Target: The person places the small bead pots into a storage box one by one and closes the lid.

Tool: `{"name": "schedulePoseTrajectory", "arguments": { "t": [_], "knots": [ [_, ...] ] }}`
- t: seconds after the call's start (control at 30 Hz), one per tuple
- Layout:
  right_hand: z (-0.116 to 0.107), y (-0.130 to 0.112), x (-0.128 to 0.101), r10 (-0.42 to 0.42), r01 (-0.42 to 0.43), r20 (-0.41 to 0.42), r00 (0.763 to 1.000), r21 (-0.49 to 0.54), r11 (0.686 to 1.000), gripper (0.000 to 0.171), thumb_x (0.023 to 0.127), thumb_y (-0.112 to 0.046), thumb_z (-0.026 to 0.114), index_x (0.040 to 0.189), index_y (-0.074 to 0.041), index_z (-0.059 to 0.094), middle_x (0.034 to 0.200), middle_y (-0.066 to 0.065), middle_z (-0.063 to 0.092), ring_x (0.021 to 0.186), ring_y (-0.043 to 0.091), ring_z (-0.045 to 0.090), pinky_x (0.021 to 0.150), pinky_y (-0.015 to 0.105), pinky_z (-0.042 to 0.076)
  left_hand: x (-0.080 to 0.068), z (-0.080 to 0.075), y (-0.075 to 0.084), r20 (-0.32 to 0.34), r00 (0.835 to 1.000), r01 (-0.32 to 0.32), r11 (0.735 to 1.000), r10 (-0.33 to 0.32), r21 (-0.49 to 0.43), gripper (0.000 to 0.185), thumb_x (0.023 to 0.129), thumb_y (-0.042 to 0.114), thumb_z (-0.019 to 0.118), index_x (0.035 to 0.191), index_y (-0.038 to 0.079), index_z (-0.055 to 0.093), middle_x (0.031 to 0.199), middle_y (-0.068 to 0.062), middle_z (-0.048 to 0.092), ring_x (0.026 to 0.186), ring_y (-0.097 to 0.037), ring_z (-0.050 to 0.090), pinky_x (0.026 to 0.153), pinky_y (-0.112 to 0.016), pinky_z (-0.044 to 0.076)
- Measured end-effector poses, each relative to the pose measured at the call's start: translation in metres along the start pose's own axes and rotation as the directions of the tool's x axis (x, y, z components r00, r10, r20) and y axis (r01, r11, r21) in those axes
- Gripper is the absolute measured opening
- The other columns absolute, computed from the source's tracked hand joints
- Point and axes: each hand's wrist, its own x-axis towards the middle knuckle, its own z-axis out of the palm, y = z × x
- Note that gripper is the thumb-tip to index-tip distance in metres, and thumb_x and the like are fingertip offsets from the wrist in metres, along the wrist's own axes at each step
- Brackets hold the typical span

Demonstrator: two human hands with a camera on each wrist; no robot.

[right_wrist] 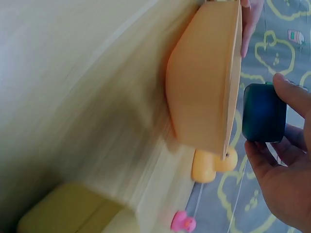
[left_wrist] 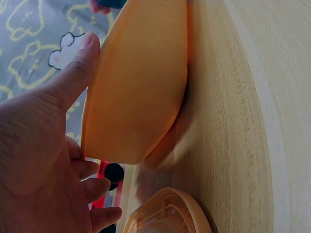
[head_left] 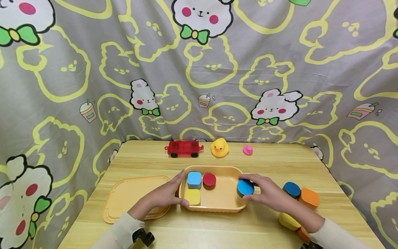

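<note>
Backdrop: grey cloth printed with yellow bear outlines, white bears with green bows and drink cups; no legible writing or brand anywhere.

Head view. Wooden surface [head_left: 248, 228] carries an orange tray [head_left: 214, 207] at centre. Tray contents: light blue square block [head_left: 194, 180] at 10 o'clock, red round block [head_left: 209, 180] just beside it, yellow square block [head_left: 193, 196] at 8 o'clock. Left hand [head_left: 166, 193] lies against the tray's left wall, fingers straight, gripping nothing. Right hand [head_left: 267, 193] pinches a blue round block [head_left: 245, 188] at the tray's right rim, 3 o'clock. Flat orange lid [head_left: 130, 197] sits at 9 o'clock of the tray. Beyond the right hand: dark blue block [head_left: 291, 189], orange block [head_left: 309, 197], yellow block [head_left: 289, 221]. At 12 o'clock, far edge: red toy cart [head_left: 183, 148], yellow duck [head_left: 219, 148], pink duck [head_left: 247, 150].

Left wrist view. Thumb of the left hand [left_wrist: 43, 145] extends along the tray [left_wrist: 141, 92] wall; other fingers [left_wrist: 95, 189] loosely bent beneath it. Lid rim [left_wrist: 165, 213] at 6 o'clock.

Right wrist view. Right hand [right_wrist: 286, 179] holds the blue round block [right_wrist: 264, 112] between thumb and fingers just beside the tray [right_wrist: 204, 82] rim. Yellow duck [right_wrist: 214, 164] and pink duck [right_wrist: 182, 222] lie below.
</note>
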Motion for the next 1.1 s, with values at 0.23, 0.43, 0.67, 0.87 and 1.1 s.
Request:
{"name": "schedulePoseTrajectory", "arguments": {
  "t": [0.23, 0.43, 0.67, 0.87, 1.1],
  "knots": [
    [0.020, -0.009, 0.022, -0.021, 0.020, 0.040, 0.999, 0.020, 1.000, 0.058, 0.086, -0.028, 0.086, 0.138, -0.013, 0.064, 0.132, 0.002, 0.064, 0.120, 0.024, 0.064, 0.100, 0.044, 0.054, 0.001, 0.000, 0.001, 0.002, 1.000, -0.003, 1.000, 0.003, -0.005, 0.126, 0.082, 0.053, 0.084, 0.167, 0.011, 0.001, 0.173, -0.014, 0.007, 0.156, -0.039, 0.020, 0.121, -0.058, 0.029],
    [0.037, -0.012, 0.039, -0.026, 0.021, 0.078, 0.997, 0.069, 0.997, 0.061, 0.086, -0.027, 0.086, 0.140, -0.009, 0.064, 0.133, 0.005, 0.065, 0.121, 0.026, 0.063, 0.100, 0.045, 0.055, -0.001, 0.000, 0.002, 0.001, 1.000, -0.001, 1.000, 0.001, -0.004, 0.125, 0.082, 0.053, 0.083, 0.167, 0.011, 0.002, 0.173, -0.015, 0.008, 0.155, -0.040, 0.021, 0.120, -0.058, 0.030],
    [0.058, -0.013, 0.055, -0.016, -0.004, 0.145, 0.989, 0.139, 0.990, 0.060, 0.085, -0.022, 0.087, 0.139, -0.007, 0.064, 0.134, 0.005, 0.065, 0.120, 0.026, 0.060, 0.094, 0.036, 0.058, -0.001, 0.000, 0.001, 0.000, 1.000, 0.011, 1.000, -0.011, 0.003, 0.125, 0.081, 0.053, 0.084, 0.168, 0.014, 0.002, 0.174, -0.011, 0.007, 0.156, -0.037, 0.020, 0.121, -0.057, 0.030],
    [0.073, -0.018, 0.062, -0.025, 0.007, 0.143, 0.989, 0.127, 0.992, 0.059, 0.084, -0.016, 0.088, 0.137, -0.003, 0.064, 0.133, 0.008, 0.065, 0.120, 0.028, 0.061, 0.093, 0.033, 0.058, -0.001, 0.000, 0.001, 0.001, 1.000, 0.011, 1.000, -0.011, 0.005, 0.124, 0.082, 0.053, 0.083, 0.168, 0.014, 0.003, 0.174, -0.010, 0.006, 0.156, -0.038, 0.020, 0.120, -0.057, 0.030],
    [0.085, -0.022, 0.067, -0.050, 0.031, 0.157, 0.986, 0.120, 0.992, 0.058, 0.085, -0.015, 0.087, 0.135, 0.000, 0.063, 0.134, 0.011, 0.065, 0.122, 0.030, 0.061, 0.095, 0.033, 0.057, 0.000, 0.000, 0.002, 0.002, 1.000, 0.019, 1.000, -0.019, -0.003, 0.124, 0.082, 0.052, 0.084, 0.168, 0.016, 0.002, 0.174, -0.011, 0.007, 0.156, -0.038, 0.022, 0.120, -0.057, 0.031]
  ]
}}
